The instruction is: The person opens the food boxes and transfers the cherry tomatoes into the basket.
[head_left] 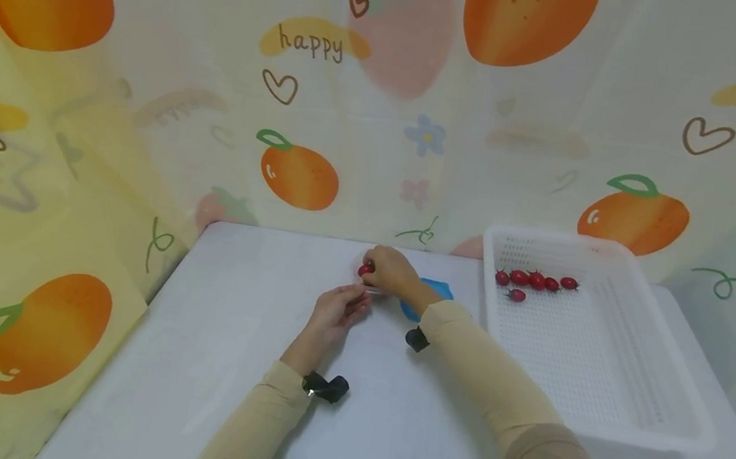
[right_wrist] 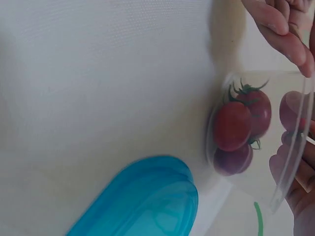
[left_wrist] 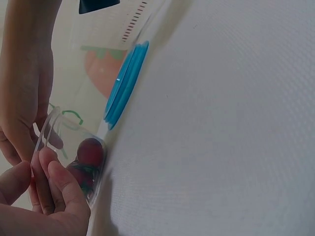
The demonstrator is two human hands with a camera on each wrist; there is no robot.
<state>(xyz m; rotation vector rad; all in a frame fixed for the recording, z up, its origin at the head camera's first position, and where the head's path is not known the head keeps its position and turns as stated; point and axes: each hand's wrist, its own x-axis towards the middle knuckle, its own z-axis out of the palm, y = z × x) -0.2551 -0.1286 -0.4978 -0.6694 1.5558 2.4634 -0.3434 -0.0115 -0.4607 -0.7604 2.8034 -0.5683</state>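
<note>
My left hand (head_left: 336, 311) pinches the rim of a small clear plastic container (right_wrist: 261, 172) between thumb and fingers. Several red cherry tomatoes (right_wrist: 232, 126) with green stems lie at the container's bottom. Over its opening, my right hand (head_left: 394, 270) reaches in from the right and holds a cherry tomato (right_wrist: 292, 109) in its fingertips. The container walls partly cover those fingers in the right wrist view. Beside the container, a blue lid (head_left: 443, 289) lies on the table, partly hidden behind the right wrist in the head view.
A white perforated basket (head_left: 601, 369) stands at the right of the white table (head_left: 220, 342), with several cherry tomatoes (head_left: 536, 280) in its far left corner. A fruit-print cloth (head_left: 365, 144) hangs along the back and left edges.
</note>
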